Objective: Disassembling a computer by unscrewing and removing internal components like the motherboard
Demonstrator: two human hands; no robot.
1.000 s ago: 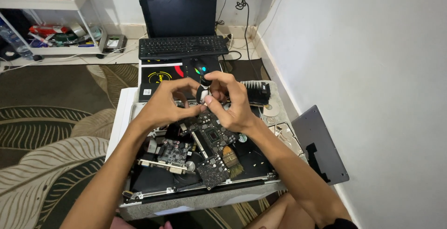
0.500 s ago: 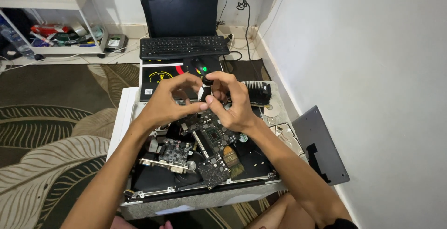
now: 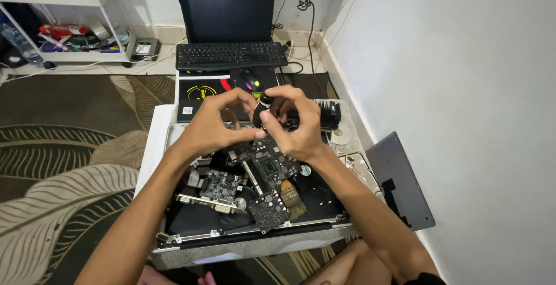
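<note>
Opened computer case (image 3: 249, 244) nearest, loose circuit boards (image 3: 263, 172) piled inside. Above those, left hand (image 3: 211, 125) and right hand (image 3: 298, 131) both pinching a small dark part (image 3: 262, 108) together. Could easily slip, dropping onto the boards. Keyboard (image 3: 230, 56) further back.

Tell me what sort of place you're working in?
Probably a home electronics repair corner on the floor: an opened device full of circuit boards, a keyboard before a black computer tower, and a patterned carpet.
</note>
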